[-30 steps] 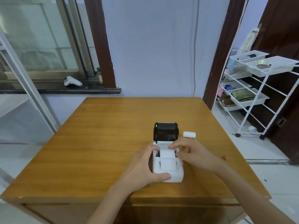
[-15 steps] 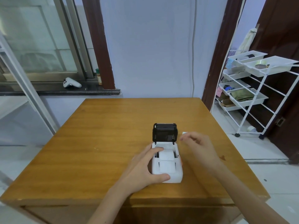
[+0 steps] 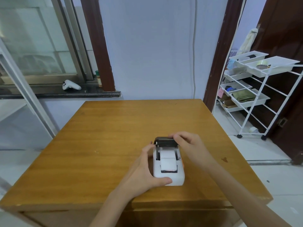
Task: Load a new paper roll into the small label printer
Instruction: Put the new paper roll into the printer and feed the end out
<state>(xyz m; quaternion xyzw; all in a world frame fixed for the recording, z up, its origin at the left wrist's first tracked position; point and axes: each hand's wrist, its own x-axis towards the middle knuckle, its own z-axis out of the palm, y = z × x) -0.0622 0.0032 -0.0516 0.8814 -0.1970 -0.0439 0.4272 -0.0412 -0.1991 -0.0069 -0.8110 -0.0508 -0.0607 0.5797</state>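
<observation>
A small white label printer point(image 3: 170, 176) stands near the front of the wooden table point(image 3: 106, 136). Its black lid point(image 3: 165, 141) is hinged at the far end and tipped partly down over the bay. A white paper roll point(image 3: 167, 158) lies in the open bay, with its strip laid toward me. My left hand point(image 3: 144, 171) grips the printer's left side, thumb across the near corner. My right hand point(image 3: 188, 145) rests its fingers on top of the lid. The spare roll seen earlier is hidden behind my right hand.
A white wire shelf cart point(image 3: 255, 89) with trays stands to the right of the table by a dark door. A white controller point(image 3: 70, 85) lies on the window sill at the back left. The table's front edge is just below the printer.
My right hand left the paper roll, swung out to the right, then came onto the black lid, which has tilted down from upright. My left hand stays on the printer.
</observation>
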